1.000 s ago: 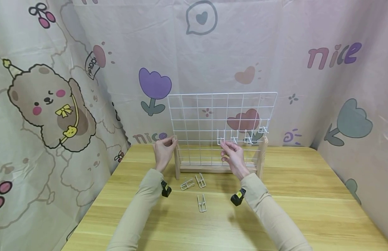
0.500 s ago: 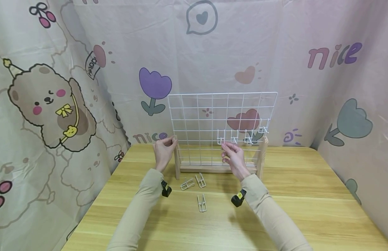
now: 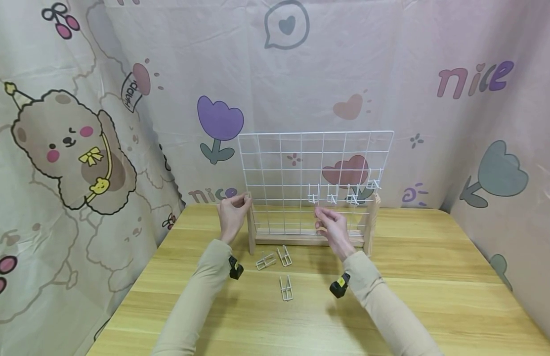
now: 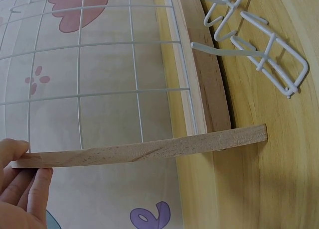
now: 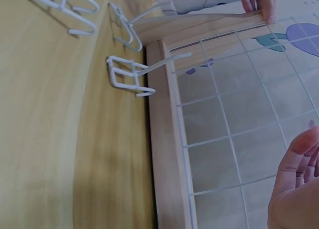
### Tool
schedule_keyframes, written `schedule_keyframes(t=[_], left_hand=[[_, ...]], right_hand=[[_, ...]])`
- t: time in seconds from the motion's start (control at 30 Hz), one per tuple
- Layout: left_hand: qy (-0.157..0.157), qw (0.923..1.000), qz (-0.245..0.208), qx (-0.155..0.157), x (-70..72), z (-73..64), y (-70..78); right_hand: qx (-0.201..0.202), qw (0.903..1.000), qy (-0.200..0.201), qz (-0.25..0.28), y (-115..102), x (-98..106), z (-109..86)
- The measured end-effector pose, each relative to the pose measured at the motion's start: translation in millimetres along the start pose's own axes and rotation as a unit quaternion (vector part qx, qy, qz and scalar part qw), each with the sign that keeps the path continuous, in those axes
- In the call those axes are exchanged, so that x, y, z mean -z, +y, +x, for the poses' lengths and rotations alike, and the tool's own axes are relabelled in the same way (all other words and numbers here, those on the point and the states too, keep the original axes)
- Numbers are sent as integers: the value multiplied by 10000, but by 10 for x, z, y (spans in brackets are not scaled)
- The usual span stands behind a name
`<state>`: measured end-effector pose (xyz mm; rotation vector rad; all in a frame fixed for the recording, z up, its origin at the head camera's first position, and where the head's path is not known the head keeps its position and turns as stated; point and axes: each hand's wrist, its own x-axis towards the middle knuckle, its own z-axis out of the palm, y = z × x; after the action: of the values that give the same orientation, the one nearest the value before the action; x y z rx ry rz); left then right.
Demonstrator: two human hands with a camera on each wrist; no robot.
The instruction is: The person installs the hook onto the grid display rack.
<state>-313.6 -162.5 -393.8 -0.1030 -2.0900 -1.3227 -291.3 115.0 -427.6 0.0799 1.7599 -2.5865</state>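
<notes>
My left hand (image 3: 232, 215) pinches the top of the left wooden post (image 4: 134, 152) of a stand, thumb on one side and fingers on the other. The stand holds a white wire grid panel (image 3: 290, 169) upright. Just below a white wire hook (image 3: 313, 197) hanging on the grid is my right hand (image 3: 333, 228), fingers loosely bent and nothing seen between them. It sits apart from that hook. Several more hooks hang to the right, among them a middle hook (image 3: 331, 195) and a higher hook (image 3: 373, 184) near the right edge.
Three loose wire hooks lie on the wooden table (image 3: 412, 296) before the stand: a left hook (image 3: 265, 261), a back hook (image 3: 284, 256) and a front hook (image 3: 286, 289). A printed curtain (image 3: 275, 74) hangs behind and at both sides.
My right hand has let go of the leftmost hanging hook and drawn down and slightly back from it; the hook stays on the grid. My left hand stays on the post.
</notes>
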Motion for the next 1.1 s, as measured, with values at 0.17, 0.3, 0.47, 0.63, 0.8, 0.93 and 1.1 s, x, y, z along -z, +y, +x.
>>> schedule_keyframes(t=[0.17, 0.3, 0.47, 0.63, 0.8, 0.93, 1.1], left_hand=[[-7, 10000, -24, 18, 1, 1, 3], [-22, 10000, -24, 16, 2, -1, -2], [-42, 10000, 70, -33, 7, -2, -9], [-28, 10000, 74, -17, 9, -1, -4], [-9, 10000, 18, 25, 9, -3, 7], [-36, 10000, 17, 43, 4, -1, -4], [-21, 10000, 6, 45, 2, 0, -3]], right_hand=[[-15, 9994, -62, -346, 73, 36, -41], [-48, 9968, -215, -773, 144, 70, -98], [-212, 9884, -702, -1332, 235, 140, -174], [-299, 9688, -1452, -1987, 316, 223, -237], [-359, 9532, -1879, -2341, 401, 276, -300], [-615, 9397, -2195, -2549, 464, 300, -367], [-774, 9141, -2894, -2732, 500, 300, -449]])
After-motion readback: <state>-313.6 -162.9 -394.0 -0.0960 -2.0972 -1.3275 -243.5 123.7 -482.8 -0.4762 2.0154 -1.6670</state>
